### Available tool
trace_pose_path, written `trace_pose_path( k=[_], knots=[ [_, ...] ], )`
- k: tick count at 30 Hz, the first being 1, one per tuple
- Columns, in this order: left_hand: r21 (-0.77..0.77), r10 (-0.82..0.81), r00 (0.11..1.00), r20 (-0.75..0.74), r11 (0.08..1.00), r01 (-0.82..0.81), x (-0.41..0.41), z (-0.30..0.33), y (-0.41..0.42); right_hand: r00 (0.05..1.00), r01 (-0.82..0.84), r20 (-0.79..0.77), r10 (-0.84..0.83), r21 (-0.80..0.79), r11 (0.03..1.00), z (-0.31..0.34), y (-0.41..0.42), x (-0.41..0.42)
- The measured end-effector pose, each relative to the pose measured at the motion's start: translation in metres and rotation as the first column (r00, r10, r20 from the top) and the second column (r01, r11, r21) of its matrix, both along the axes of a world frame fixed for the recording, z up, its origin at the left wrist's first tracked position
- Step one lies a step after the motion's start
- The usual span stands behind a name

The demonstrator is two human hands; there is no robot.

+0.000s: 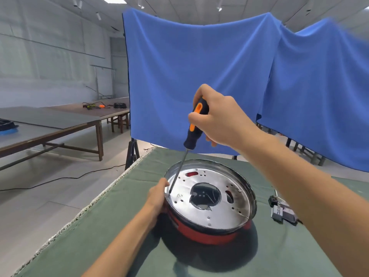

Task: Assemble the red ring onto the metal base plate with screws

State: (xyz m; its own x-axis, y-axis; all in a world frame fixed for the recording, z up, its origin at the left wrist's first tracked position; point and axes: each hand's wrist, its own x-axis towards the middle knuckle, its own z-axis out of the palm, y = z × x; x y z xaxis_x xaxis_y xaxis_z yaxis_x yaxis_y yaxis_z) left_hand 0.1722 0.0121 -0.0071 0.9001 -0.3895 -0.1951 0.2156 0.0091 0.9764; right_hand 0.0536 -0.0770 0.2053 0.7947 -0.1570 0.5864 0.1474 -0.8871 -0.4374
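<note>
Red plastic ring [207,235] under a round shiny metal base plate [217,208], both resting on the green cloth-covered worktop [123,232], nearer its far edge than its near one. Plate dish-shaped, with a raised rim, a large central opening showing dark parts beneath, two oval slots showing red through them, and many small drilled holes scattered over the silver face. One small screw head [179,195] seated near the plate's left side. Ring visible only as a red band along the near and left underside of the plate, blurred at the edges.

Left hand [157,194] gripping the plate's left rim, fingers curled down over the outside, thumb at the rim's top. Right hand [217,118] closed round the black-and-orange handle of a screwdriver [194,124], held tilted, its thin metal shaft running down and to the left, tip touching the plate just inside the left rim, close beside the left thumb.

Small dark metal device [279,210] lying toward the worktop's right edge, partly hidden by the right forearm. Blue cloth backdrop [199,76] hanging behind the far edge.
</note>
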Motion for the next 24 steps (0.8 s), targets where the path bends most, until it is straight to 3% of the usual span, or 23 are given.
trace_pose_path(
  k=[2, 5, 6, 10, 13, 18, 20, 22, 24],
  knots=[
    [0.070, 0.024, 0.998, 0.057, 0.997, -0.028, -0.001, 0.002, -0.006, 1.000, -0.001, -0.025, 0.000, -0.025, 1.000, 0.007, 0.004, 0.014],
    [0.371, -0.007, 0.975, 0.221, 0.925, -0.077, 0.001, 0.001, -0.009, 0.995, 0.017, -0.096, -0.025, -0.083, 0.996, 0.010, 0.006, 0.030],
    [0.409, -0.016, 0.970, 0.243, 0.908, -0.088, 0.003, 0.000, -0.008, 0.992, 0.026, -0.122, -0.039, -0.104, 0.994, 0.011, 0.007, 0.035],
    [0.277, -0.029, 0.985, 0.169, 0.961, -0.019, 0.001, -0.005, -0.008, 0.976, 0.054, -0.204, -0.081, -0.136, 0.989, 0.018, 0.010, 0.053],
    [0.233, -0.015, 0.981, 0.192, 0.972, -0.030, 0.001, -0.010, -0.010, 0.959, 0.120, -0.236, -0.156, -0.159, 0.980, 0.024, 0.012, 0.065],
    [0.259, -0.007, 0.972, 0.236, 0.964, -0.056, 0.002, -0.015, -0.012, 0.831, 0.478, -0.086, -0.549, -0.393, 0.786, 0.027, 0.001, 0.066],
    [0.267, -0.006, 0.972, 0.234, 0.962, -0.059, 0.003, -0.014, -0.012, 0.823, 0.429, -0.222, -0.522, -0.359, 0.829, 0.027, -0.004, 0.065],
    [0.280, -0.002, 0.963, 0.269, 0.957, -0.076, 0.002, -0.013, -0.012, 0.862, 0.322, -0.345, -0.371, -0.191, 0.927, 0.024, -0.008, 0.062],
    [0.304, 0.033, 0.925, 0.378, 0.940, -0.158, 0.000, -0.012, -0.009, 0.916, 0.249, -0.301, -0.266, -0.094, 0.964, 0.021, -0.013, 0.059]
  ],
)
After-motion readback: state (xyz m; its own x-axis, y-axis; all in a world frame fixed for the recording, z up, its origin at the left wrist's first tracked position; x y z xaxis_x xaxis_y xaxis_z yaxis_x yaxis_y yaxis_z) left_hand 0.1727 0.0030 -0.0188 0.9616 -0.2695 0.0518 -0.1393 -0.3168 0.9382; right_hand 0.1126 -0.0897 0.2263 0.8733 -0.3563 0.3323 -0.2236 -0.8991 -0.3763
